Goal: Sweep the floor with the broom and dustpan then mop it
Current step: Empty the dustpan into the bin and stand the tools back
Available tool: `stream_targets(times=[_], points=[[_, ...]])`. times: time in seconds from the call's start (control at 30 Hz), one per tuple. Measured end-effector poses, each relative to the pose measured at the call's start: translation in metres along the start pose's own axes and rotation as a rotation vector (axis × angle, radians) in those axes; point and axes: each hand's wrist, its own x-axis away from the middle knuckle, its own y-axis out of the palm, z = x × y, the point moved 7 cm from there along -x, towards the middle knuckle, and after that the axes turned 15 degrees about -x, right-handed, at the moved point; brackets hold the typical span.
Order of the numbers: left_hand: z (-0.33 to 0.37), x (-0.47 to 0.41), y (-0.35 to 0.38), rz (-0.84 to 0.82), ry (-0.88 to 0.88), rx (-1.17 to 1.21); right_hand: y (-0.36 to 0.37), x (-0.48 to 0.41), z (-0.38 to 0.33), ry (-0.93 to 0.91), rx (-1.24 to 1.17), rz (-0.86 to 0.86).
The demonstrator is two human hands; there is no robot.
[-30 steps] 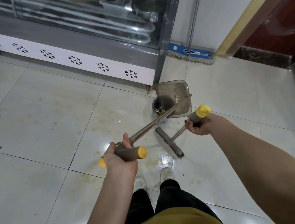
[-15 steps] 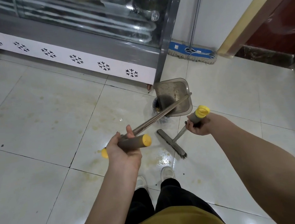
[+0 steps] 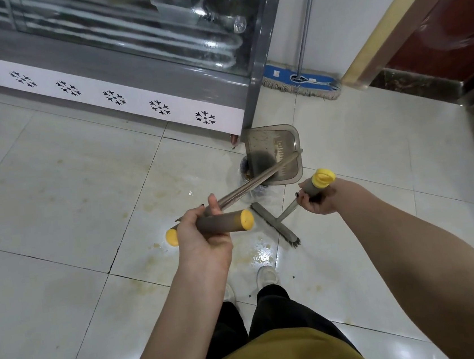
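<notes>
Two hands, both occupied. Fingers of the left hand [image 3: 204, 236] wrap the crossbar grip [image 3: 220, 223] of the dustpan [image 3: 274, 151]. Its shaft runs up and right from those fingers to the pan, which is tipped over a small lined bin [image 3: 247, 175]. Bin contents: brownish debris, not resolvable. Fingers of the right hand [image 3: 319, 199] clasp the broom [image 3: 276, 223] at its capped end, with the head on the floor [image 3: 53, 185] below-left of them. The mop [image 3: 301, 83] leans well beyond both hands, the right hand nearer.
</notes>
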Motion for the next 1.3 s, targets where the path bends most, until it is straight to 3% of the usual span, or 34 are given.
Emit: stream_targets(times=[0.6, 1.17, 1.3], points=[[-0.016, 0.017, 0.026, -0.035, -0.024, -0.128, -0.001, 0.005, -0.003, -0.014, 0.008, -0.007], [-0.047, 0.038, 0.072, -0.174, 0.005, -0.365, -0.031, 0.020, -0.024, -0.031, -0.039, -0.076], [-0.052, 0.036, 0.083, -0.206, 0.024, -0.527, -0.037, 0.023, -0.029, -0.043, -0.057, -0.073]])
